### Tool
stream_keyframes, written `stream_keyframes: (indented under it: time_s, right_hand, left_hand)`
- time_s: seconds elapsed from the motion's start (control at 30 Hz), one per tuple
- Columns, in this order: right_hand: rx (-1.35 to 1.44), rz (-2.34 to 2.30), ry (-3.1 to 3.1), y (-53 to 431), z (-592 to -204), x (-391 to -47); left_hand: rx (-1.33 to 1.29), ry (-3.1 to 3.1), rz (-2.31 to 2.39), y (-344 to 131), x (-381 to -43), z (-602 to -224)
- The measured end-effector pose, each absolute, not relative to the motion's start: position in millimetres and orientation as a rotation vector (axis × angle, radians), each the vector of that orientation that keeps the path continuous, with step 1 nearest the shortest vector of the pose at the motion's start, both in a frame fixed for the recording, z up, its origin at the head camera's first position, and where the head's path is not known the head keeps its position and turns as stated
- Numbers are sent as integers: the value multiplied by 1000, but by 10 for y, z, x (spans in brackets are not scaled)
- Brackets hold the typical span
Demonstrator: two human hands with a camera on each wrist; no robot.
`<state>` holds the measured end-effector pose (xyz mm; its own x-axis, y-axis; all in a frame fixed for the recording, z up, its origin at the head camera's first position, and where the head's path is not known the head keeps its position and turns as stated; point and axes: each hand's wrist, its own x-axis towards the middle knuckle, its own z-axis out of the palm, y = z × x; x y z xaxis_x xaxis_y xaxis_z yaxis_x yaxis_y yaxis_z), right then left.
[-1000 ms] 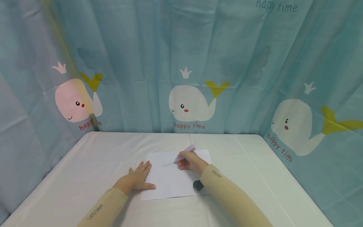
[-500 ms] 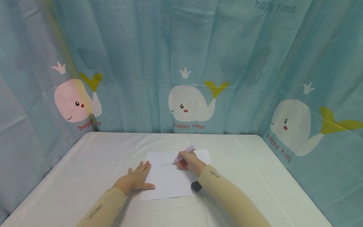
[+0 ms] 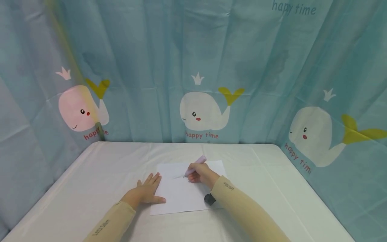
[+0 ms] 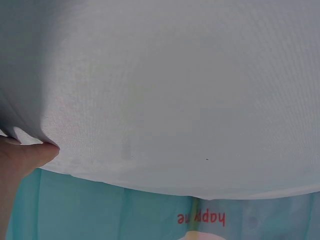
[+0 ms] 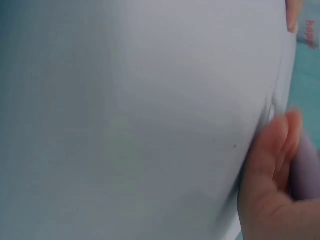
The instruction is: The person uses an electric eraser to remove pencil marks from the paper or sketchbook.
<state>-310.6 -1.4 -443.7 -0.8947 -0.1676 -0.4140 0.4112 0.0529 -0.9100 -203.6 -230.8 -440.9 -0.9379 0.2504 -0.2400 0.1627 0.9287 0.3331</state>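
Note:
A sheet of white paper (image 3: pixel 178 200) lies on the table under both hands. My left hand (image 3: pixel 144 192) rests flat at its left edge, fingers spread and thumb on the sheet. My right hand (image 3: pixel 203 173) holds a thick lilac pen (image 3: pixel 201 159) between thumb and fingers, its dark tip on the upper part of the paper. Faint grey strokes (image 3: pixel 177 177) run left from the tip. In the right wrist view the pen (image 5: pixel 304 172) shows behind the curled fingers. The left wrist view catches only the left thumb (image 4: pixel 42 154) and part of the hand.
A white cloth covers the table (image 3: pixel 272 188). Beside the right sleeve, over the paper's lower right, is a small black object (image 3: pixel 209 199), partly hidden. A blue curtain (image 3: pixel 145 101) with whale prints hangs behind and along the sides.
The pen tip has shifted slightly left and nearer, and the grey strokes look a little denser. My left hand stays in place on the paper.

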Motion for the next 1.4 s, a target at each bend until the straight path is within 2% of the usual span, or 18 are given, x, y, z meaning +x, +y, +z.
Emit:
stream_keyframes:
  time_s: [0.33,1.4]
  right_hand:
    - [185,-1851,1906,-8,-4416,-3109]
    - [242,-1909,1906,-32,-4426,-3171]
  left_hand:
    - [322,2803,455,-2331,-2032,-4395]
    - [298,2799,420,-2286,-2051,-4406]
